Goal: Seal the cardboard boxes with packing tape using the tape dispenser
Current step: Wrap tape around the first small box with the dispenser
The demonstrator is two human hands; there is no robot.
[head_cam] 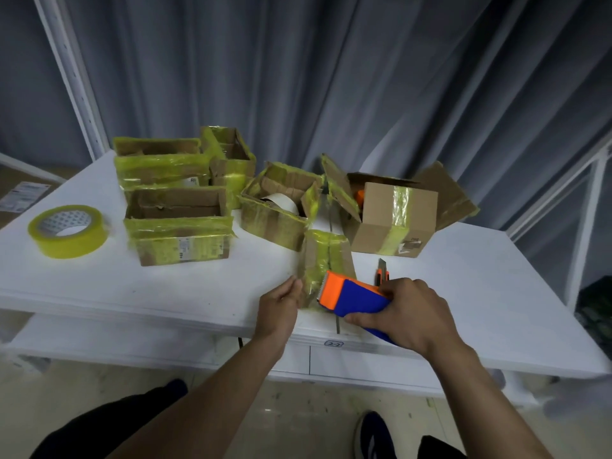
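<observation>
A small closed cardboard box (323,256), striped with yellow-green tape along its top seam, lies near the front edge of the white table (496,286). My right hand (410,313) grips the blue and orange tape dispenser (351,298), whose orange toothed end rests on the box's near end. My left hand (281,304) presses against the box's left side with its fingers nearly straight. Several more cardboard boxes stand behind it: a large open one (394,220) at the right, an open one holding a white roll (275,207), and others (178,223) at the left with their tops open.
A spare roll of yellow tape (68,231) lies at the table's left. An orange utility knife (382,271) with its blade out lies just right of the small box. Grey curtains hang behind the table. A white metal frame (583,207) stands at the right.
</observation>
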